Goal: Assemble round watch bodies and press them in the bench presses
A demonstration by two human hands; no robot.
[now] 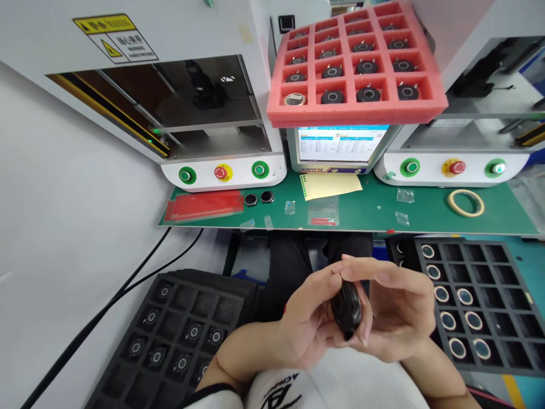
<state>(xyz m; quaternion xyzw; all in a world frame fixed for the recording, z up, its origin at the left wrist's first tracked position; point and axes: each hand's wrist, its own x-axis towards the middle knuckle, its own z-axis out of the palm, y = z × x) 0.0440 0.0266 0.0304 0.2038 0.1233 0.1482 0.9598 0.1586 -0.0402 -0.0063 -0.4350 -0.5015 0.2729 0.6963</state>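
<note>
Close to my chest, my left hand and my right hand both grip one dark round watch case. The case is tilted nearly on edge, its glossy black rim turned to the camera. Fingertips of both hands meet at its top, and more fingers press its lower side. Parts of the case are hidden by the fingers. Beyond the hands, two round black watch pieces lie on the green bench.
A pink foam tray of watch cases stands above a screen, between two white machines with buttons. Black trays lie at the lower left and right. Red strips and a tape roll are on the bench.
</note>
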